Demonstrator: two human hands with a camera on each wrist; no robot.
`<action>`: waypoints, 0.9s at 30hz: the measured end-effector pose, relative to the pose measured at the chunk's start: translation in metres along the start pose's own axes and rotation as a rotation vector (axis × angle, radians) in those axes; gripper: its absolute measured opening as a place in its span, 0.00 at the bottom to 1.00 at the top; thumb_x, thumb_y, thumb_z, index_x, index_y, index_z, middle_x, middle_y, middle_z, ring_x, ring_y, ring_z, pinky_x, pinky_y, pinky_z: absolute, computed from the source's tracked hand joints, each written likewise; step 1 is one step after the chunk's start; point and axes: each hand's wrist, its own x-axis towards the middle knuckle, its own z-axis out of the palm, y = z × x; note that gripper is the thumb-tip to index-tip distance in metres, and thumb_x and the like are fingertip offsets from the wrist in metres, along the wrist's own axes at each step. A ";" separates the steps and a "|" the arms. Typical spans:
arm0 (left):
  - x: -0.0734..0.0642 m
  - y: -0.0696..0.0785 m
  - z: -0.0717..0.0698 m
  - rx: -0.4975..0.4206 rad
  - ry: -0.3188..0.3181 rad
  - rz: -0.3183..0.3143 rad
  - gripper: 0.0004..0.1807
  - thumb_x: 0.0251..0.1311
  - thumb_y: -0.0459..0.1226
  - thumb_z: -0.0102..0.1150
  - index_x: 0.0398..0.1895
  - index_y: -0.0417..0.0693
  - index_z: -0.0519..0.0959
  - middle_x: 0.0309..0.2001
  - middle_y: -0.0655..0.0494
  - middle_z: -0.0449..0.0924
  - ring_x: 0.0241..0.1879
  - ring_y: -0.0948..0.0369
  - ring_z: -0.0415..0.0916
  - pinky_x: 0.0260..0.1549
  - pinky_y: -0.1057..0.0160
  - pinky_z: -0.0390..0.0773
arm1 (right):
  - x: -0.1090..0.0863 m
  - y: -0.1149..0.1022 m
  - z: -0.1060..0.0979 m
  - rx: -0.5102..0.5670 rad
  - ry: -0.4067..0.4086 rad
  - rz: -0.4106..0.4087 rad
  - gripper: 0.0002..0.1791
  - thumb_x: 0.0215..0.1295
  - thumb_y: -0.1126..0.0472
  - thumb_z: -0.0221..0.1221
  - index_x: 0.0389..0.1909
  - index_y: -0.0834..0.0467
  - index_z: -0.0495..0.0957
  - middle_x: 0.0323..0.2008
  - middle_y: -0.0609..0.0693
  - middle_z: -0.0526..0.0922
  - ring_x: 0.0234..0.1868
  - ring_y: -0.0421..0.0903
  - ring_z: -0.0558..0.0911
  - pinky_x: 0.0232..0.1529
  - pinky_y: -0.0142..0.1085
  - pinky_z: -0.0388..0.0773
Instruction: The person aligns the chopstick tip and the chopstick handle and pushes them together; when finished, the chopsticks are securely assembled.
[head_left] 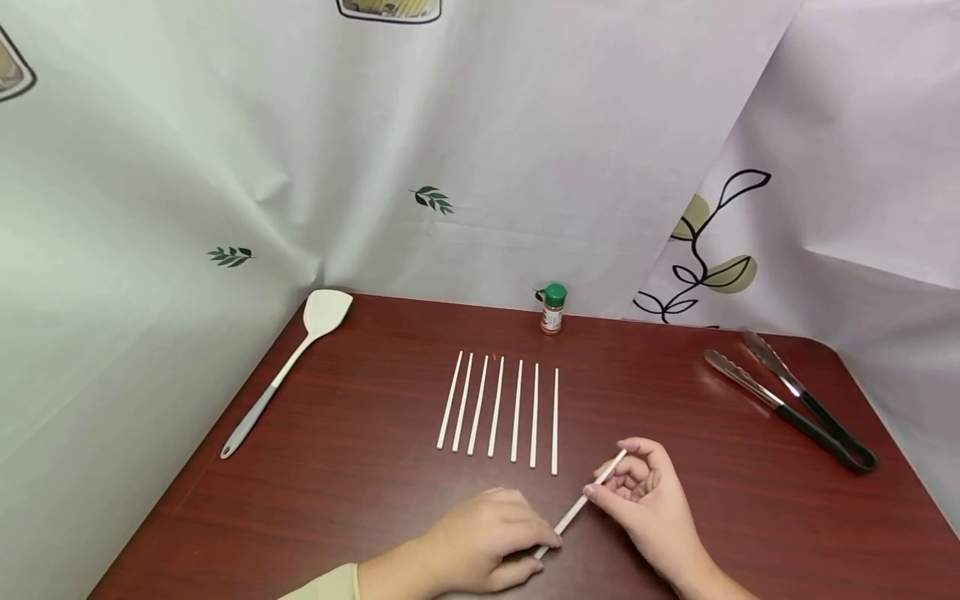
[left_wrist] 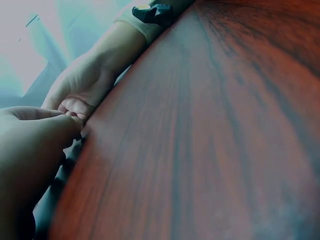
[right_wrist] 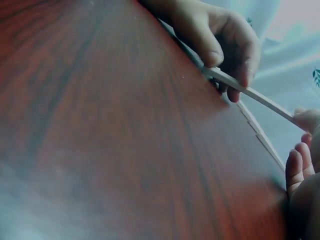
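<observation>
Both hands hold one white chopstick (head_left: 572, 514) slantwise over the front of the table. My left hand (head_left: 491, 537) pinches its lower end between thumb and fingers. Farther up, my right hand (head_left: 648, 500) pinches it with thumb and fingertips, and the upper end lies against the fingers. The right wrist view shows the chopstick (right_wrist: 270, 104) spanning both hands. In the left wrist view the fingers hide most of it. Beyond the hands, several more white chopsticks (head_left: 516, 412) lie side by side in a row, apart from one another.
A white spatula (head_left: 327, 313) with a grey handle lies at the left edge of the dark red table (head_left: 300, 517). At the back stands a green-capped seasoning bottle (head_left: 552, 310). Metal tongs (head_left: 795, 400) with black handles lie spread at the right. Pale printed cloth (head_left: 510, 150) hangs behind.
</observation>
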 end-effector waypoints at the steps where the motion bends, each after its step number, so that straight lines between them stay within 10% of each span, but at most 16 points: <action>1: 0.001 0.000 0.000 0.003 -0.010 0.009 0.18 0.65 0.43 0.72 0.58 0.55 0.86 0.48 0.70 0.86 0.47 0.71 0.78 0.59 0.70 0.74 | 0.002 0.000 0.000 -0.010 0.017 0.016 0.37 0.53 0.88 0.67 0.60 0.76 0.58 0.36 0.64 0.85 0.33 0.40 0.85 0.31 0.29 0.82; 11: 0.016 0.002 0.009 0.131 -0.049 -0.020 0.18 0.68 0.49 0.70 0.58 0.60 0.87 0.56 0.67 0.83 0.56 0.67 0.76 0.59 0.67 0.73 | 0.028 -0.001 -0.008 -0.264 0.034 0.128 0.31 0.61 0.75 0.72 0.64 0.72 0.73 0.32 0.57 0.87 0.28 0.40 0.83 0.25 0.34 0.82; 19: 0.035 0.000 0.019 0.193 -0.063 -0.052 0.17 0.64 0.55 0.70 0.53 0.64 0.88 0.60 0.64 0.80 0.60 0.64 0.75 0.57 0.64 0.76 | 0.056 0.000 -0.014 -0.530 0.068 0.235 0.09 0.69 0.62 0.70 0.46 0.59 0.84 0.25 0.48 0.85 0.18 0.40 0.76 0.21 0.33 0.75; 27: 0.040 -0.003 0.027 0.221 -0.039 -0.061 0.17 0.61 0.58 0.71 0.49 0.64 0.88 0.56 0.65 0.81 0.57 0.65 0.77 0.53 0.65 0.75 | 0.066 -0.001 -0.015 -0.665 -0.064 0.277 0.16 0.64 0.62 0.73 0.51 0.58 0.84 0.32 0.46 0.84 0.27 0.39 0.78 0.31 0.31 0.74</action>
